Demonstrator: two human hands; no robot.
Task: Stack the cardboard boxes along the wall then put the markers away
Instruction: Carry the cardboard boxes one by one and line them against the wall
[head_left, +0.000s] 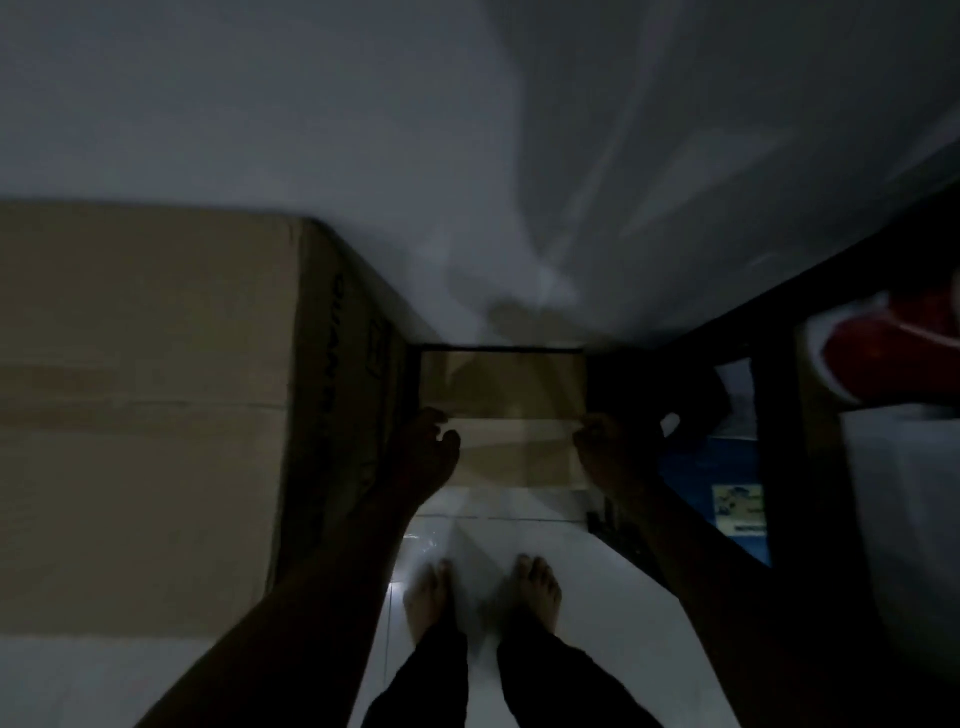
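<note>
Standing against the wall (467, 130), a small cardboard box (501, 418) sat on the floor (571, 582) between a large cardboard box (145, 415) and a dark shelf (779, 405); the left hand (423, 452) and right hand (605, 449) gripped its side edges.

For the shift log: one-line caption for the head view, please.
Both hands, left hand and right hand, hold a small cardboard box by the wall, beside a large box.

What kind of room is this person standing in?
Probably a dim storage corner of a home, though it is too dark to be sure: a large cardboard box stands against a pale wall, a dark shelf frame stands opposite, and the floor is white tile.
</note>
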